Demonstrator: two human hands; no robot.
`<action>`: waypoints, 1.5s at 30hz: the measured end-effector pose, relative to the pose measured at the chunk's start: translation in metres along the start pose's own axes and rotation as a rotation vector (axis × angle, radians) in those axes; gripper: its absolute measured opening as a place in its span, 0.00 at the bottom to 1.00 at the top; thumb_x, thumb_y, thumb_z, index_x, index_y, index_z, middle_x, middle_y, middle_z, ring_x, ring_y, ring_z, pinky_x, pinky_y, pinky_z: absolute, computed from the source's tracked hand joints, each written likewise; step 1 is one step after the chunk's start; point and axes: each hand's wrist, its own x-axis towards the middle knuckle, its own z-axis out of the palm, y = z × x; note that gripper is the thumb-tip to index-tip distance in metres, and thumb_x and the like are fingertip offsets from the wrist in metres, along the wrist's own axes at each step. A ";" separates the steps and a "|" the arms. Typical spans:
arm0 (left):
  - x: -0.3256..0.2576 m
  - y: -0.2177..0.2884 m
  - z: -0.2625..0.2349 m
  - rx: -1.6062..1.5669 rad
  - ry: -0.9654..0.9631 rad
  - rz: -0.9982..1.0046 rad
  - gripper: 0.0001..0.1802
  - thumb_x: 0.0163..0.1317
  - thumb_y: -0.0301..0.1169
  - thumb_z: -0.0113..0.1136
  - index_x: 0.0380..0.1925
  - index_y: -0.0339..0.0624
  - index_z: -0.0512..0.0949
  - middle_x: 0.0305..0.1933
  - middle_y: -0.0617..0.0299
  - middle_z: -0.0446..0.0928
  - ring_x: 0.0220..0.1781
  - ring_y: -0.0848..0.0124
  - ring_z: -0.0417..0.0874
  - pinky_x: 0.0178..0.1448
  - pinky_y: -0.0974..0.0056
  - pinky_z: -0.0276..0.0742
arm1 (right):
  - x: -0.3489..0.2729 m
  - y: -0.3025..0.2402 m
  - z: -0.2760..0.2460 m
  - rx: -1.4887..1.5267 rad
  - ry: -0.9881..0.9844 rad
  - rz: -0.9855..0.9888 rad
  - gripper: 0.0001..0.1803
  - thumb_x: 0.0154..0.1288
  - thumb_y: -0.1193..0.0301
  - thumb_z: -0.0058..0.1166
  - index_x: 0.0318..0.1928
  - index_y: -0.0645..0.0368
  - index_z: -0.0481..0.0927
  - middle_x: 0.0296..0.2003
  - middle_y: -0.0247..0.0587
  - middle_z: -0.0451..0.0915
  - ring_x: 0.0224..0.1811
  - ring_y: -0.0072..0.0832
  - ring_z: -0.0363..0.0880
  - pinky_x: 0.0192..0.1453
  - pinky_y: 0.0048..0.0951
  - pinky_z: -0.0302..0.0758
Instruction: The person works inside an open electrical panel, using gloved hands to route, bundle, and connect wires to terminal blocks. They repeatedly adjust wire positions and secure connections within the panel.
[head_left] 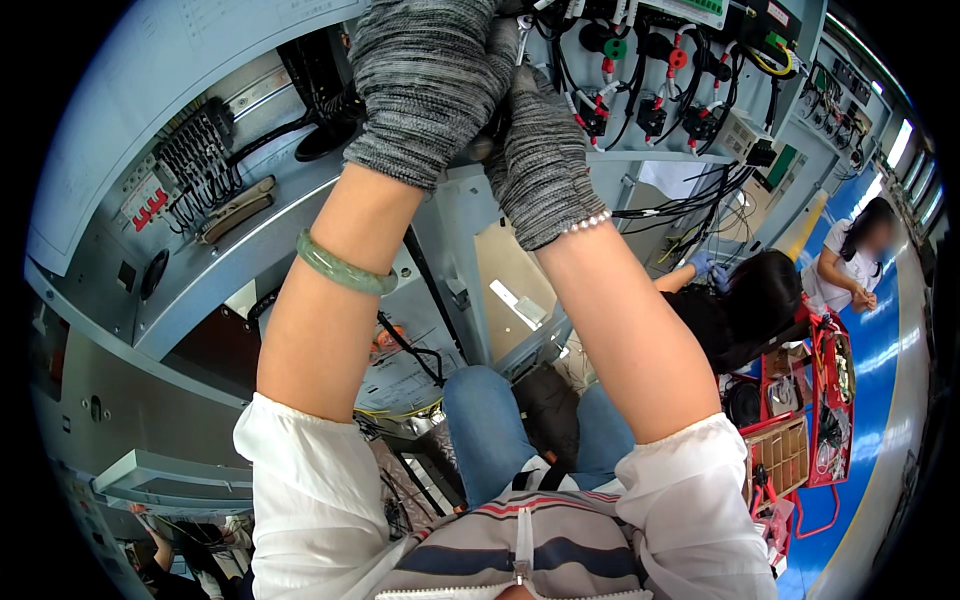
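Note:
My left hand, in a grey knitted glove, is closed, its fingers bent away and largely hidden, against the upper part of a metal cabinet. Pressed close beside it, my right hand wears a matching glove and points upward with its fingers closed. A small silver wrench sticks up between the hands, its shaft running down to the right fingertips. Whatever the left fingers grip is hidden. To the right of my hands, a panel carries a green terminal, a red terminal and black wires with red-and-white ends.
At left, a cabinet bay holds a wired terminal block and red switches. Black cables hang below the panel. A co-worker in black crouches at right by a red tool cart; another person is farther back.

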 end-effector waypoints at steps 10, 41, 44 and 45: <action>-0.005 -0.004 -0.002 0.003 -0.016 -0.021 0.06 0.45 0.27 0.59 0.27 0.47 0.78 0.34 0.60 0.78 0.42 0.60 0.77 0.51 0.57 0.70 | 0.002 -0.034 -0.039 -0.719 0.032 -0.187 0.18 0.68 0.60 0.47 0.47 0.60 0.78 0.25 0.37 0.81 0.17 0.19 0.74 0.19 0.22 0.72; -0.004 -0.007 0.003 -0.053 -0.005 0.066 0.07 0.43 0.26 0.60 0.26 0.44 0.80 0.35 0.60 0.79 0.41 0.61 0.77 0.52 0.58 0.68 | 0.027 -0.086 -0.081 -0.880 -0.165 -0.503 0.12 0.59 0.69 0.54 0.28 0.67 0.80 0.21 0.39 0.80 0.23 0.18 0.71 0.28 0.28 0.70; -0.004 -0.003 0.001 -0.008 -0.022 0.047 0.07 0.43 0.26 0.60 0.26 0.45 0.80 0.35 0.60 0.79 0.41 0.60 0.76 0.52 0.58 0.68 | 0.035 -0.081 -0.108 -1.127 -0.075 -0.576 0.17 0.62 0.58 0.53 0.39 0.60 0.82 0.25 0.42 0.81 0.26 0.24 0.78 0.35 0.28 0.75; -0.005 -0.004 0.001 0.001 -0.022 0.044 0.07 0.43 0.26 0.60 0.26 0.45 0.79 0.35 0.60 0.78 0.41 0.60 0.76 0.52 0.58 0.68 | 0.041 -0.076 -0.119 -1.171 -0.075 -0.678 0.20 0.63 0.54 0.52 0.42 0.58 0.83 0.26 0.41 0.81 0.27 0.23 0.78 0.38 0.26 0.76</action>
